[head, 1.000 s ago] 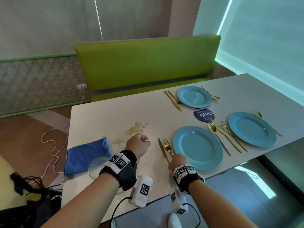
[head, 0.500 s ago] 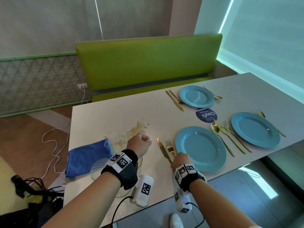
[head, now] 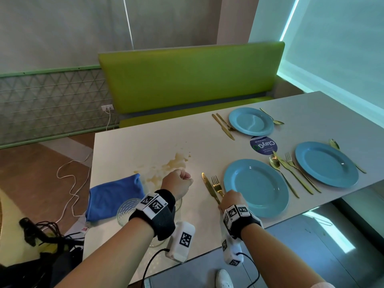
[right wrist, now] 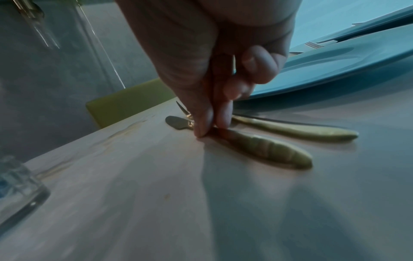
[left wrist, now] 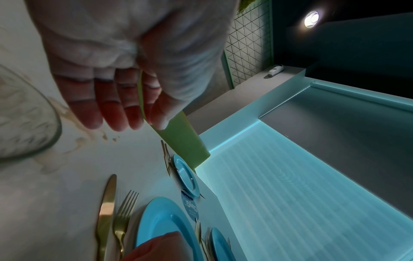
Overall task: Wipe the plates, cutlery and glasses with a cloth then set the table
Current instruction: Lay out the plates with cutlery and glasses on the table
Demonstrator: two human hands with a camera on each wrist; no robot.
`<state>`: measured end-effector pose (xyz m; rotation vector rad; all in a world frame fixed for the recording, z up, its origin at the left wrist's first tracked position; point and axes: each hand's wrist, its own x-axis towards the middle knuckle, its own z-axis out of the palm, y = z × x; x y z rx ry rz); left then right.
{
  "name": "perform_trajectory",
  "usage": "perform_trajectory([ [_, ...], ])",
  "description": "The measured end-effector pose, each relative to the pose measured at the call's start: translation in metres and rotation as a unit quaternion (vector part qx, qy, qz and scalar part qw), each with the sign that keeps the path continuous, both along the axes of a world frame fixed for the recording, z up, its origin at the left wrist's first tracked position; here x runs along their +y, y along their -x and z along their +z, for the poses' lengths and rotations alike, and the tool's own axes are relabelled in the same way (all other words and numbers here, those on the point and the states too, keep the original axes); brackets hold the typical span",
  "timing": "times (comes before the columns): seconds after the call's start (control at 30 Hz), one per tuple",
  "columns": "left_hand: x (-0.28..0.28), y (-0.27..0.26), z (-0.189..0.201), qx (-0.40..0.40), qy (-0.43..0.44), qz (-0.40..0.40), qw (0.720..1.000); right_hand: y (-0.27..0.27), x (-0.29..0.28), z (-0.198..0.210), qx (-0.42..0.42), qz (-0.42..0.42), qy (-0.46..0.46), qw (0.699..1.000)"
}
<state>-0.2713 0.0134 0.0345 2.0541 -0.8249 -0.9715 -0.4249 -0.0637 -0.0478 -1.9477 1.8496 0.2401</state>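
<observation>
Your right hand (head: 231, 199) pinches the gold knife (right wrist: 263, 150) by its handle, flat on the surface (head: 145, 146) near the front edge, beside the fork (head: 216, 185) and the nearest of 3 blue plates (head: 256, 188). Your left hand (head: 176, 181) hovers curled, holding nothing. The blue cloth (head: 114, 197) lies toward the left edge.

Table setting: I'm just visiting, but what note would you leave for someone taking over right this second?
Left hand: fisted, holding nothing, above the table beside the spill.
Right hand: pinching the knife handle; the knife lies beside the fork, left of the near plate.
Done: near plate, far plate and right plate laid with gold cutlery.
Left: glasses sit by the blue cloth at the table's left end, not yet placed; spill unwiped.
</observation>
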Motion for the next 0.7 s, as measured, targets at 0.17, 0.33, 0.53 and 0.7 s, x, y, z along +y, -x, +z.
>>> perform_trajectory([
  [0.17, 0.002, 0.001, 0.001, -0.002, -0.003, 0.004, 1.000, 0.000, 0.000, 0.001, 0.006, 0.008, -0.005, 1.000],
  [0.33, 0.004, -0.001, 0.002, -0.001, 0.005, 0.011, 1.000, -0.002, 0.001, 0.008, -0.001, 0.022, -0.023, 0.999],
  [0.53, 0.013, -0.014, 0.006, 0.013, 0.028, 0.043, 0.999, -0.018, 0.007, 0.029, -0.089, 0.051, -0.012, 0.995],
  [0.7, 0.023, -0.033, 0.012, 0.008, 0.043, 0.087, 0.995, -0.036, 0.037, 0.039, -0.202, 0.130, -0.056, 0.969],
])
